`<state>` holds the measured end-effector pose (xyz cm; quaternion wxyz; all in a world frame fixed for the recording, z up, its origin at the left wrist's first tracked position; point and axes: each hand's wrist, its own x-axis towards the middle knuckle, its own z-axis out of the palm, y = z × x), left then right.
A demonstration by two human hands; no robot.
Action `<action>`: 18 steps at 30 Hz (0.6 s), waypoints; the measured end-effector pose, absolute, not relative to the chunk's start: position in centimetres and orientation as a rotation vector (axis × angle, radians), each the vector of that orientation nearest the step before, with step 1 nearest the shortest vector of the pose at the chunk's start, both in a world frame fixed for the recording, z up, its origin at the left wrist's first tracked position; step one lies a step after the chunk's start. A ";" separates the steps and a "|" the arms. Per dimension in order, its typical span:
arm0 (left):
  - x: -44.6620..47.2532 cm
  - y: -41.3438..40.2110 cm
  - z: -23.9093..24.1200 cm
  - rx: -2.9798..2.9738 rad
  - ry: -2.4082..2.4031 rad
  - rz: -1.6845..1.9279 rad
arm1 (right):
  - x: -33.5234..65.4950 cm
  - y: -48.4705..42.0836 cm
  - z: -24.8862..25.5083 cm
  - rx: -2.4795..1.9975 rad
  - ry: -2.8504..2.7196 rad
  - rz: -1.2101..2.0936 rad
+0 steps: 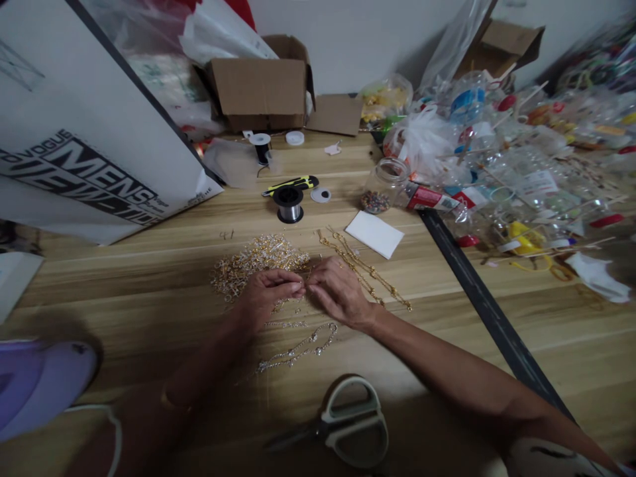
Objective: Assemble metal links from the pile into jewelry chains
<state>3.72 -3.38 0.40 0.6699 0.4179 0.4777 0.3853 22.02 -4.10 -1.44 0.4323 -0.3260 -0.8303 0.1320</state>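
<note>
My left hand (265, 295) and my right hand (340, 291) meet over the wooden table, thumbs and fingertips pinched close together. Whatever lies between the fingertips is too small to make out. Just behind my left hand spreads a pile of small silver and gold jewellery findings (253, 258). Thin gold chains (385, 281) with beads stretch out behind and to the right of my right hand. Nearer to me lies a silver chain (298, 351) with small ornaments, below a short straight silver chain piece (285, 324). A few tiny loose bits sit under my fingers.
Scissors (355, 424) lie at the front. Behind the pile are a wire spool (289, 205), a utility knife (293, 185) and a white card (375, 233). A jar of beads (382, 185) adjoins heaped plastic bottles (527, 185). A large printed box (84, 119) stands left.
</note>
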 end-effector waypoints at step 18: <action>3.7 -3.4 0.3 0.960 1.085 0.867 | 21.9 -3.9 -1.7 -0.804 -2.084 0.328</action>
